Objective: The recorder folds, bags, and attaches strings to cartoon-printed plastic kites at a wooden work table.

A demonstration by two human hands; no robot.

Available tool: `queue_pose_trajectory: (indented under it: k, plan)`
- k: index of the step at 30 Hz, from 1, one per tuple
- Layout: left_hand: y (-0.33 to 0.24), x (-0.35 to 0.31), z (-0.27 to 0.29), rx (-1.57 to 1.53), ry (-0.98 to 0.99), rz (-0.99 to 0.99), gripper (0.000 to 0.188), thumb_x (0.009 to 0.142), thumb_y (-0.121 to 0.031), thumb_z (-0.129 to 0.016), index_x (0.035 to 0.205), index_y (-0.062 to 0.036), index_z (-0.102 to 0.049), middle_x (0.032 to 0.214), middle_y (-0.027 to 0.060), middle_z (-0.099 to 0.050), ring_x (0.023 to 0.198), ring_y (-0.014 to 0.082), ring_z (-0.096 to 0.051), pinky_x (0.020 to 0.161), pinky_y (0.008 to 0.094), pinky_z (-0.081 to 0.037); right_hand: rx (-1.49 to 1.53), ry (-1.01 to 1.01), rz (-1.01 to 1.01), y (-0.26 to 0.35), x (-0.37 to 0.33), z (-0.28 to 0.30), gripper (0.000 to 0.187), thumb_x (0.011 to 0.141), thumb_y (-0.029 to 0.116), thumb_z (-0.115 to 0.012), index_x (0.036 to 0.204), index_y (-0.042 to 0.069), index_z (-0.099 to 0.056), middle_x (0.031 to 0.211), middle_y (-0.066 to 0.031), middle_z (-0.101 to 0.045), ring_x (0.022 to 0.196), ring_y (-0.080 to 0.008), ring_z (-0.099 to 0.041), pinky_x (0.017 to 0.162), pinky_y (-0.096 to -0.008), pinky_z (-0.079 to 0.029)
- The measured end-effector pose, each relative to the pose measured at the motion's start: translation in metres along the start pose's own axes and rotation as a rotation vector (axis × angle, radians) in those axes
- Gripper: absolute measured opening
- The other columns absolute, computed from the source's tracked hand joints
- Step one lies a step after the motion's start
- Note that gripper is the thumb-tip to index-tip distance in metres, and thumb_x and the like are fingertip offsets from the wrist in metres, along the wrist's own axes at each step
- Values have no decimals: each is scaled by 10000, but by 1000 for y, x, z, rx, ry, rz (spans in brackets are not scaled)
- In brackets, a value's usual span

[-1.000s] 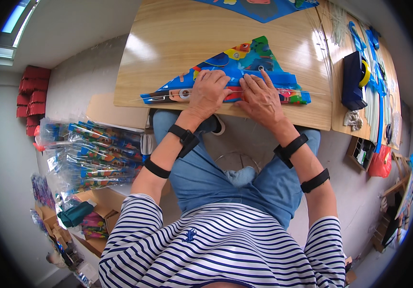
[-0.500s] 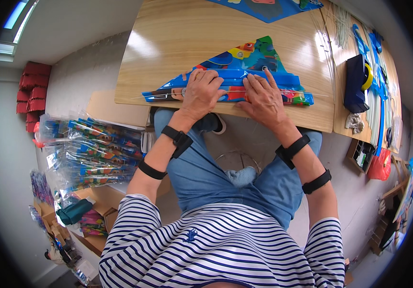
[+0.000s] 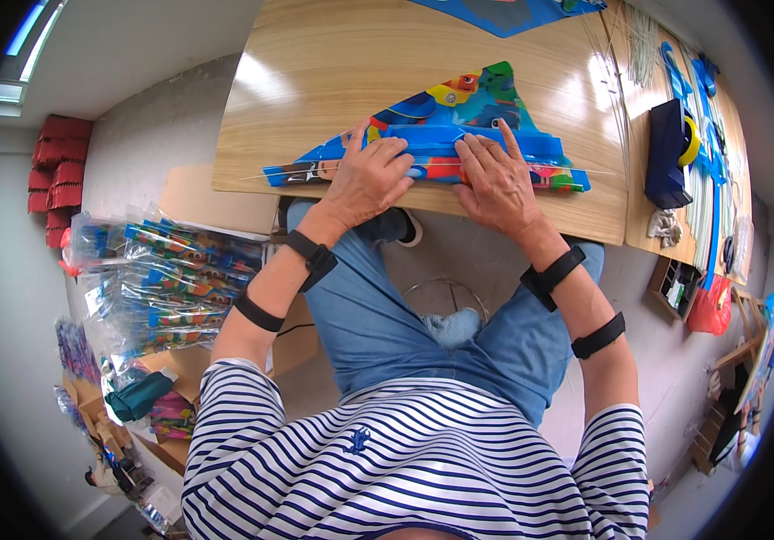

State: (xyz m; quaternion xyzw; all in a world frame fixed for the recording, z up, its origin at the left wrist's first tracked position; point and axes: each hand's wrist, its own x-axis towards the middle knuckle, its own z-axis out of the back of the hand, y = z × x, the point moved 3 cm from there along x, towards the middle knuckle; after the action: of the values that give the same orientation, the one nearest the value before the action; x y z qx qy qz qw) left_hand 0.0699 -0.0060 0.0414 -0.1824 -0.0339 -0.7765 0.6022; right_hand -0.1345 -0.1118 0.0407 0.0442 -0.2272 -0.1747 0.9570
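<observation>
A colourful printed plastic kite (image 3: 445,112) lies partly folded on the table, its pointed top toward the far side. A blue folded band and a thin pale rod run across its near part, and the rod's ends stick out past both sides. My left hand (image 3: 369,180) is closed on the fold left of centre, with one finger stretched forward over the print. My right hand (image 3: 497,183) grips the fold right of centre, its fingers laid over the band and one finger reaching forward. Both palms hide parts of the near edge.
Another blue printed sheet (image 3: 505,16) lies at the table's (image 3: 301,81) far edge. At right stand a dark tape dispenser (image 3: 666,157), blue strips and thin rods. Clear-wrapped printed packs (image 3: 184,279) are piled at left, near red stacks (image 3: 65,162). A red bag (image 3: 711,306) hangs at right.
My left hand has slid a little left and stretched out a finger that was curled. The kite's top has moved slightly farther away. My right hand stays almost in place.
</observation>
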Motion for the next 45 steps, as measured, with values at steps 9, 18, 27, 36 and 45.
queue_pose_trajectory:
  k: [9,18,27,36,45]
  plan:
    - [10,4,1,-153,-21,132,193,912,-173,-727,1095,-114,-707,1081,52,-728,1092,248,-671,1191,578,-306,79,8,-117,-16,13,2,136,821,170,-721,928,87,-733,1026,-31,-736,1040,-241,-667,1221,-610,-282]
    - [26,23,-4,-215,-22,245,172,905,-124,-718,1076,-135,-713,977,58,-716,998,260,-671,1179,578,-306,143,-40,-220,-24,33,3,139,831,230,-752,785,99,-747,878,-54,-710,962,-269,-658,1135,-663,-337]
    - [34,32,-5,-301,-60,285,155,875,-187,-731,1023,-143,-751,939,53,-712,1002,252,-654,1176,599,-269,220,76,-439,-39,44,-15,153,890,233,-696,836,90,-687,826,-99,-711,887,-336,-689,1066,-698,-367]
    - [48,39,-12,-390,69,329,225,832,-138,-744,1047,-71,-731,945,102,-697,952,308,-639,1019,457,-410,125,82,-396,-40,45,-27,141,882,202,-719,885,101,-621,811,-74,-681,922,-298,-672,1109,-675,-350]
    - [-7,28,3,-35,-109,40,351,819,-113,-761,1153,-28,-698,1233,101,-666,1204,303,-593,1078,538,-390,102,70,-353,-42,44,-32,142,877,199,-715,936,91,-643,844,-108,-706,946,-333,-683,1078,-710,-367]
